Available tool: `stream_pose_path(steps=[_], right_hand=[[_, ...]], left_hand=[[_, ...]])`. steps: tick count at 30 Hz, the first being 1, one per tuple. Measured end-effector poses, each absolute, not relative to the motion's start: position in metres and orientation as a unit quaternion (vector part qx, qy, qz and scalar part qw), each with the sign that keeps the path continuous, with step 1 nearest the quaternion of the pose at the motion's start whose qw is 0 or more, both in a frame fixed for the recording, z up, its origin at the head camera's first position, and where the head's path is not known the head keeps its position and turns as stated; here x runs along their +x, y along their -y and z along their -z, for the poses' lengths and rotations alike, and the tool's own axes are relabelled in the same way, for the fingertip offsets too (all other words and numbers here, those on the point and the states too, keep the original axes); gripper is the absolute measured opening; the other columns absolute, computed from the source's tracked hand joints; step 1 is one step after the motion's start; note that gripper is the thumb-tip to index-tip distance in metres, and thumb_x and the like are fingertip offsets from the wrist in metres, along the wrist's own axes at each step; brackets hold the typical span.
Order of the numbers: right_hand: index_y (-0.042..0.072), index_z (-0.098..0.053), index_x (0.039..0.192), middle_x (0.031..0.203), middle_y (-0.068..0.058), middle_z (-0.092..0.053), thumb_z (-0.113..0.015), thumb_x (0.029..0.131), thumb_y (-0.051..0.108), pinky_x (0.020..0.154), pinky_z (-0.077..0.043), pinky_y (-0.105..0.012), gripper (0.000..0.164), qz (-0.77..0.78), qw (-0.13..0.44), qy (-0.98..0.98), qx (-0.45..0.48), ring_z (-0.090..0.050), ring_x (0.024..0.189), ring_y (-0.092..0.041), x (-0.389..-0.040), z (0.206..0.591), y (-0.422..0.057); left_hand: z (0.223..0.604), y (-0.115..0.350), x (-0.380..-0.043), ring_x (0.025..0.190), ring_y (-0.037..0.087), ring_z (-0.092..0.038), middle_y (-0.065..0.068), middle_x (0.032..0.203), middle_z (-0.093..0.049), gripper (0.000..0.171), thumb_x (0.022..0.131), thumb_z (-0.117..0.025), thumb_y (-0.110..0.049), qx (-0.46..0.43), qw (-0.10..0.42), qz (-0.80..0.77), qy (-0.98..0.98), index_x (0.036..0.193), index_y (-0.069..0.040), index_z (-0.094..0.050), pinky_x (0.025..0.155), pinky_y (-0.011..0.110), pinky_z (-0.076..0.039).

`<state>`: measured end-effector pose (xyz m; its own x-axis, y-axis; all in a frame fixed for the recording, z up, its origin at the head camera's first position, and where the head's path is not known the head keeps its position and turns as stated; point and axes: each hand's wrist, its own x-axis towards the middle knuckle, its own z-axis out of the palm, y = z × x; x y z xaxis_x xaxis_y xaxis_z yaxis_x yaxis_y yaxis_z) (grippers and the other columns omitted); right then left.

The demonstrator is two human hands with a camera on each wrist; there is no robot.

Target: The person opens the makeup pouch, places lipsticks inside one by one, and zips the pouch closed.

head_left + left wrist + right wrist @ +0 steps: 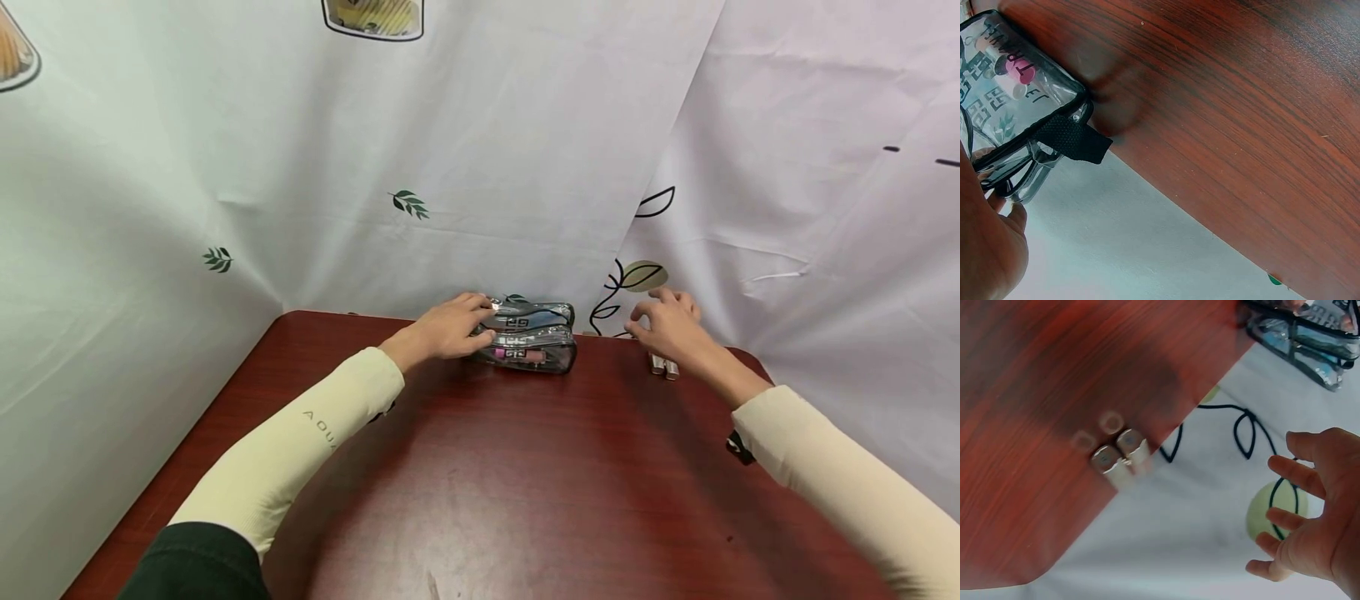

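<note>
A clear cosmetic bag (558, 354) with black trim stands near the back edge of the table. Through its plastic I see pink and pale small items (1020, 70). My left hand (450, 327) grips the bag's left end, with fingers over the top and thumb at the front; in the left wrist view the bag hides part of the fingers. Off to the right, my right hand (671, 329) is held in the air with its fingers spread and nothing in them. Below it, two small silver-ended tubes (1119, 452) stand side by side on the table, somewhat blurred.
The dark red wooden table (487, 483) ends at a white printed cloth (510, 150), which hangs behind and on both sides. A black fabric tab (1075, 139) sticks out from the bag's end.
</note>
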<state>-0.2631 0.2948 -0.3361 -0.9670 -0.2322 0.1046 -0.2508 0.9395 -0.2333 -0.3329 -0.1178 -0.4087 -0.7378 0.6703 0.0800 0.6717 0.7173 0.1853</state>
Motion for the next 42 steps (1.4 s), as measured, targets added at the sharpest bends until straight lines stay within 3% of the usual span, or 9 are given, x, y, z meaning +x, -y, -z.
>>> stream_pose_path(steps=[4,9,16,22,27,32,34,42], right_hand=[[-0.001,-0.077,0.124,0.169,-0.044,-0.036,-0.067,0.111,0.031,0.118,-0.021,-0.089,0.035,-0.122,0.036,0.985,0.115,-0.027,0.150,-0.075,-0.262,0.341,-0.307],[-0.002,-0.076,0.122,0.165,-0.046,-0.038,-0.067,0.111,0.030,0.114,-0.024,-0.089,0.036,-0.110,0.025,0.988,0.101,-0.028,0.144,-0.077,-0.261,0.349,-0.323],[-0.003,-0.076,0.119,0.161,-0.047,-0.040,-0.068,0.110,0.032,0.110,-0.030,-0.089,0.037,-0.091,0.004,0.993,0.080,-0.030,0.141,-0.077,-0.257,0.355,-0.340],[-0.003,-0.075,0.109,0.149,-0.044,-0.048,-0.077,0.103,0.028,0.108,-0.030,-0.088,0.032,-0.090,-0.008,0.993,0.079,-0.034,0.131,-0.076,-0.257,0.361,-0.352],[-0.002,-0.073,0.101,0.138,-0.040,-0.052,-0.085,0.097,0.028,0.109,-0.027,-0.088,0.033,-0.090,-0.021,0.993,0.074,-0.035,0.126,-0.073,-0.260,0.371,-0.362],[0.002,-0.071,0.090,0.135,-0.042,-0.052,-0.091,0.091,0.032,0.110,-0.023,-0.088,0.036,-0.095,-0.032,0.993,0.067,-0.033,0.121,-0.067,-0.263,0.383,-0.367],[0.002,-0.073,0.091,0.136,-0.043,-0.051,-0.093,0.090,0.032,0.110,-0.023,-0.087,0.036,-0.097,-0.033,0.993,0.065,-0.033,0.120,-0.066,-0.263,0.387,-0.367],[-0.004,-0.074,0.103,0.143,-0.045,-0.050,-0.096,0.088,0.031,0.114,-0.022,-0.087,0.044,-0.080,-0.019,0.995,0.060,-0.036,0.126,-0.069,-0.263,0.393,-0.368]], left_hand=[[0.399,0.115,-0.323,0.167,0.034,-0.039,0.014,0.173,-0.049,0.075,0.116,-0.040,-0.060,-0.358,0.002,0.081,0.930,0.165,-0.007,-0.057,0.137,0.055,-0.037],[0.421,0.118,-0.345,0.166,0.034,-0.038,0.012,0.173,-0.049,0.077,0.114,-0.043,-0.064,-0.358,0.006,0.106,0.928,0.165,-0.009,-0.058,0.134,0.059,-0.038],[0.424,0.119,-0.348,0.167,0.033,-0.039,0.011,0.173,-0.050,0.081,0.114,-0.036,-0.069,-0.370,0.019,0.086,0.925,0.167,-0.010,-0.057,0.136,0.053,-0.038],[0.422,0.121,-0.346,0.167,0.031,-0.039,0.010,0.173,-0.050,0.085,0.114,-0.032,-0.072,-0.378,0.023,0.087,0.921,0.167,-0.010,-0.056,0.138,0.050,-0.036],[0.426,0.118,-0.349,0.164,0.034,-0.041,0.010,0.170,-0.052,0.078,0.112,-0.045,-0.065,-0.364,0.012,0.116,0.924,0.163,-0.008,-0.060,0.134,0.059,-0.039],[0.422,0.118,-0.345,0.165,0.036,-0.041,0.012,0.171,-0.051,0.079,0.114,-0.042,-0.065,-0.368,0.011,0.107,0.924,0.165,-0.008,-0.058,0.134,0.059,-0.039],[0.421,0.119,-0.344,0.167,0.033,-0.039,0.011,0.173,-0.050,0.083,0.114,-0.036,-0.070,-0.374,0.016,0.098,0.922,0.167,-0.009,-0.056,0.137,0.055,-0.037],[0.419,0.119,-0.341,0.165,0.034,-0.040,0.011,0.172,-0.050,0.078,0.114,-0.041,-0.065,-0.366,0.011,0.109,0.924,0.165,-0.009,-0.058,0.134,0.058,-0.039]])
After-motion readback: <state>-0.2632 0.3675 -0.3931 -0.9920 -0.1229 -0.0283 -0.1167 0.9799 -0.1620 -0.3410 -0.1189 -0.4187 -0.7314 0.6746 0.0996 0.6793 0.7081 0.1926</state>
